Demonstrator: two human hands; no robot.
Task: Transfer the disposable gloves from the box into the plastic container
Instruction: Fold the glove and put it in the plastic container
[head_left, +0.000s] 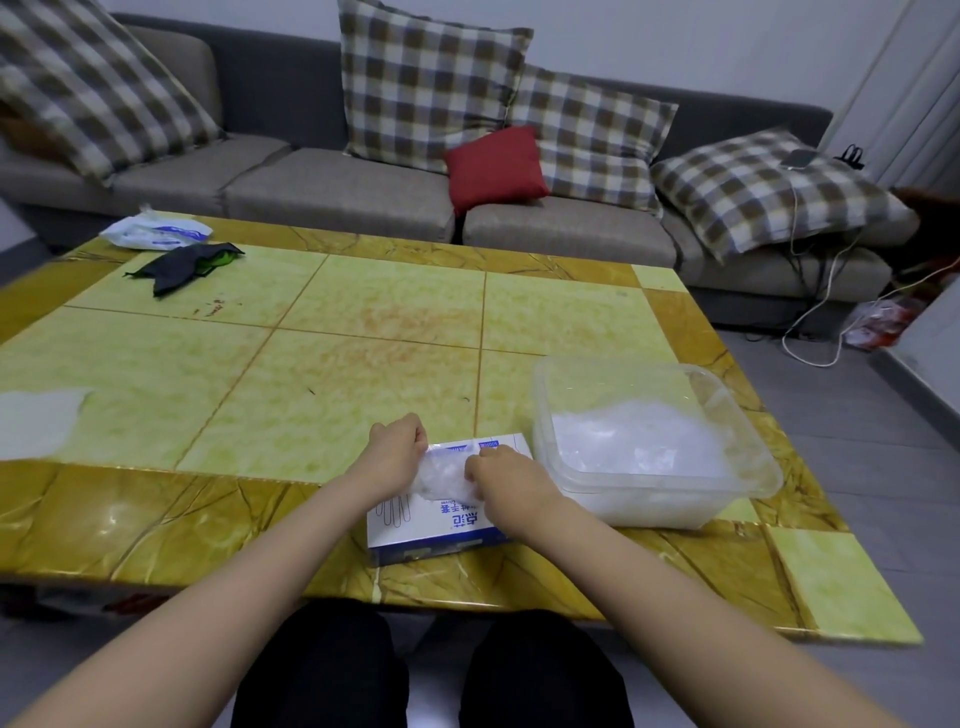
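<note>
Your left hand (397, 447) and right hand (498, 475) meet at lower centre of the frame, directly over the glove box (431, 525). Both hands have their fingers curled and are gripping a crumpled clump of clear disposable gloves (444, 475), the left hand at its left edge and the right hand at its right edge. The clump sits on top of the box between your hands; whether it is clear of the box opening cannot be told, as your hands cover it. The box is white and blue, lies flat near the front edge of the tiled table (260, 364), and shows a glove outline and printed characters on its top face. The plastic container (769, 475) stands just to the right of the box, at right of centre, lidless and translucent. It holds a pile of clear gloves (634, 436) that fills much of its lower part. On the table at upper left lie a white plastic packet (156, 234) and, just in front of it, a dark cloth item (187, 265). A white sheet (36, 421) lies at the left edge. Behind the table, across the top of the frame, stands a grey sofa (337, 192) with checked cushions and one red cushion (496, 166).
</note>
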